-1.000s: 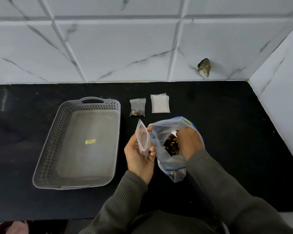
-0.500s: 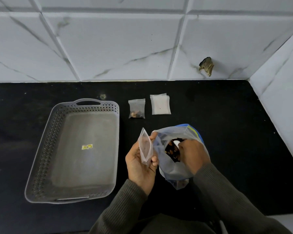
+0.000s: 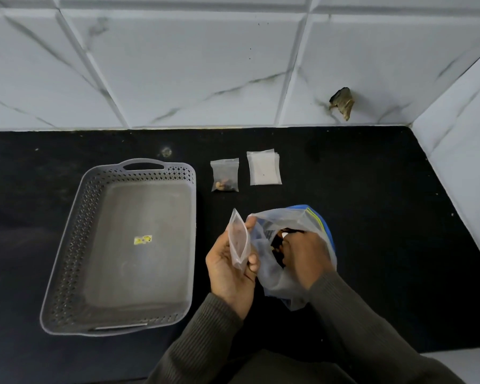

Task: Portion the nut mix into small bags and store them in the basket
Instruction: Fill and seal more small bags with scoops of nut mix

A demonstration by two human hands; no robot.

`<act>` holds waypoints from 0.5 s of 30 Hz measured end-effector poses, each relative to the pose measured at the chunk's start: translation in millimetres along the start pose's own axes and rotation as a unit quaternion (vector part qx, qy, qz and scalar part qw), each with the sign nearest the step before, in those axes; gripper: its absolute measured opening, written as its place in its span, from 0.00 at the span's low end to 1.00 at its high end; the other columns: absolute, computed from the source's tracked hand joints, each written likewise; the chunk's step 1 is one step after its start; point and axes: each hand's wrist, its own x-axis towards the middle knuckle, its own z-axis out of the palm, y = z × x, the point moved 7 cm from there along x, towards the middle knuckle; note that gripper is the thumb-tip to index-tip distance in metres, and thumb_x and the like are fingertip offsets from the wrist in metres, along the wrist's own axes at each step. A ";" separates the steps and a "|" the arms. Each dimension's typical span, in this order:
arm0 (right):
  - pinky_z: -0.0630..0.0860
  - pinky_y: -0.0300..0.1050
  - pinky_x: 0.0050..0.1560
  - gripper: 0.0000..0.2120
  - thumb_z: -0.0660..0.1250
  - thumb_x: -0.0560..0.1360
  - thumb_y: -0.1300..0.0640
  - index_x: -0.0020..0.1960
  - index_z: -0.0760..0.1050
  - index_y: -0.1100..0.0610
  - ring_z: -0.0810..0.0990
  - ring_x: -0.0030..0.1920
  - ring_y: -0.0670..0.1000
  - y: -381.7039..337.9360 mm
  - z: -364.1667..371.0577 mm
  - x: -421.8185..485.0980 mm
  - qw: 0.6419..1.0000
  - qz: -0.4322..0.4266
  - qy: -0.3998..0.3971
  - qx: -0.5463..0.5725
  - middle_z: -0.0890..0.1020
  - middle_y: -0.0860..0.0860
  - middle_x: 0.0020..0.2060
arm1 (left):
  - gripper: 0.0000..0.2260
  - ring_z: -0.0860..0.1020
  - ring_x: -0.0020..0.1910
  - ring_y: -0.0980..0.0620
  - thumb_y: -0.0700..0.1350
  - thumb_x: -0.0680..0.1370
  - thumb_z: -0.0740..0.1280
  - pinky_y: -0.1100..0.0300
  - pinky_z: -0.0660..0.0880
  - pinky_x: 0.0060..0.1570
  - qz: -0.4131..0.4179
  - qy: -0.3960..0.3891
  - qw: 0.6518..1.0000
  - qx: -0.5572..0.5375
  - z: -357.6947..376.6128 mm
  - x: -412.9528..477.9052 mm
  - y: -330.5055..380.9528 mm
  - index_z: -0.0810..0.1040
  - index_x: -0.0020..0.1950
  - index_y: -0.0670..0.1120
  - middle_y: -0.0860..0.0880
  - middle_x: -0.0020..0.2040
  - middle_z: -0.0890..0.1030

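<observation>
The person wears a long-sleeved knitted top (image 3: 275,368) in a dark olive-brown, its cloth worked in fine ribs that run lengthwise down each arm. The left sleeve (image 3: 205,336) ends at the wrist in a snug cuff of tighter ribbing, from which the bare left hand (image 3: 227,273) comes out. The right sleeve (image 3: 358,322) is of the same ribbed knit, takes up more of the view, and closes in a like cuff just behind the bare right hand (image 3: 305,259), with soft folds where the cloth gathers lower down.
</observation>
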 end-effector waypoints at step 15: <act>0.72 0.44 0.54 0.10 0.61 0.80 0.55 0.48 0.79 0.57 0.78 0.45 0.48 -2.9 13.1 -9.2 0.978 0.035 -0.063 0.198 0.81 0.51 0.42 | 0.15 0.69 0.23 0.56 0.49 0.72 0.63 0.66 0.69 0.20 0.017 0.002 1.000 0.010 -11.7 -6.1 14.0 0.86 0.41 0.42 0.39 0.60 0.82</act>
